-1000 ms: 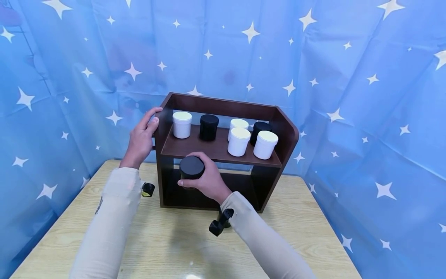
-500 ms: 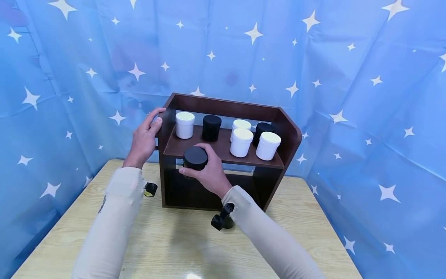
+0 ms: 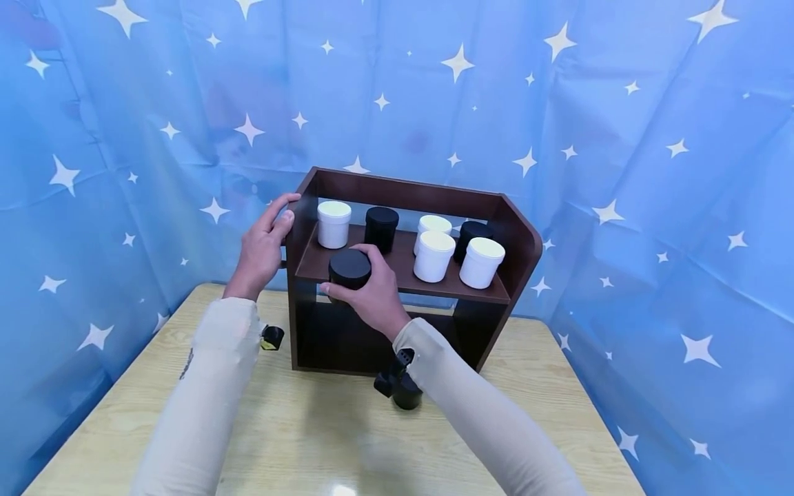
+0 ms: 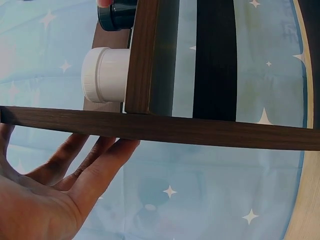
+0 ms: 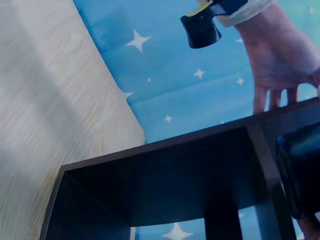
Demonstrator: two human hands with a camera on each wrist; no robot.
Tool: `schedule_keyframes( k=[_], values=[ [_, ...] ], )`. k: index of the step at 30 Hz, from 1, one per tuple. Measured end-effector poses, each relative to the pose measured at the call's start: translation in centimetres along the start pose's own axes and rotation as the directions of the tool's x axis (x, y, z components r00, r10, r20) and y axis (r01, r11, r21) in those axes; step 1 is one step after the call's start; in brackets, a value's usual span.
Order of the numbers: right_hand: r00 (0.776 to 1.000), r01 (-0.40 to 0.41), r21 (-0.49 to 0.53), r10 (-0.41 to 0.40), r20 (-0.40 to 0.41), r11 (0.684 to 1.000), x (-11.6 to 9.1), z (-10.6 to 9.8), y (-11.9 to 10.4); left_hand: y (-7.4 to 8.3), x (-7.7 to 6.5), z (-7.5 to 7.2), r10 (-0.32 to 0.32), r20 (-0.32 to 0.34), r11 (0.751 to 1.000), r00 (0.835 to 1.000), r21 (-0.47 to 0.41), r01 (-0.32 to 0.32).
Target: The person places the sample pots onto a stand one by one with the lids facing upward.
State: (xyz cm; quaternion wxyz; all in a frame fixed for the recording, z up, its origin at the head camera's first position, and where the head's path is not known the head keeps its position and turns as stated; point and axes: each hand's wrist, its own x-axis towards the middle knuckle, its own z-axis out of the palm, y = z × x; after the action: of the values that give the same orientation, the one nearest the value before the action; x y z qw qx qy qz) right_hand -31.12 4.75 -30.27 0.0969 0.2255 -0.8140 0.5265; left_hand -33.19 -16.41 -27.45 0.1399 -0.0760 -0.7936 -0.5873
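My right hand point(image 3: 377, 293) grips a black lidded jar point(image 3: 350, 267) between thumb and fingers. The jar is upright, near the front edge of the upper board of a dark brown shelf unit point(image 3: 397, 281). In the right wrist view the black jar point(image 5: 302, 170) shows beside that board. My left hand point(image 3: 260, 251) rests against the outside of the unit's left side panel. Its fingers are fairly straight, with fingertips point(image 4: 131, 144) touching the panel in the left wrist view. Closest to the held jar stand a white jar point(image 3: 333, 226) and another black jar point(image 3: 381, 231).
Toward the upper board's right end stand white jars, one at the front point(image 3: 482, 263), and a black jar point(image 3: 474, 238) partly hidden. Another black jar point(image 3: 407, 394) stands on the wooden table point(image 3: 298, 441), below my right wrist. A starry blue curtain point(image 3: 397, 83) hangs behind.
My right hand has raised the black jar from in front of the lower compartment to the upper board's height. My left hand stays at the side panel. The view has shifted slightly.
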Motion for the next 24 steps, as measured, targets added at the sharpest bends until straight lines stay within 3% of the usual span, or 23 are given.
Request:
schedule_keyframes(
  k=[15,24],
  values=[
    [0.995,-0.104,-0.072,0.103,-0.017,0.992,2.4,0.0,-1.0,0.3,0.2,-0.2,0.001,-0.006,1.0,1.0,-0.001,-0.001],
    [0.985,-0.147,-0.049,0.142,-0.095,0.988,3.6,0.9,-0.6,0.2,0.1,0.0,-0.008,0.005,1.0,1.0,-0.013,0.008]
  ],
)
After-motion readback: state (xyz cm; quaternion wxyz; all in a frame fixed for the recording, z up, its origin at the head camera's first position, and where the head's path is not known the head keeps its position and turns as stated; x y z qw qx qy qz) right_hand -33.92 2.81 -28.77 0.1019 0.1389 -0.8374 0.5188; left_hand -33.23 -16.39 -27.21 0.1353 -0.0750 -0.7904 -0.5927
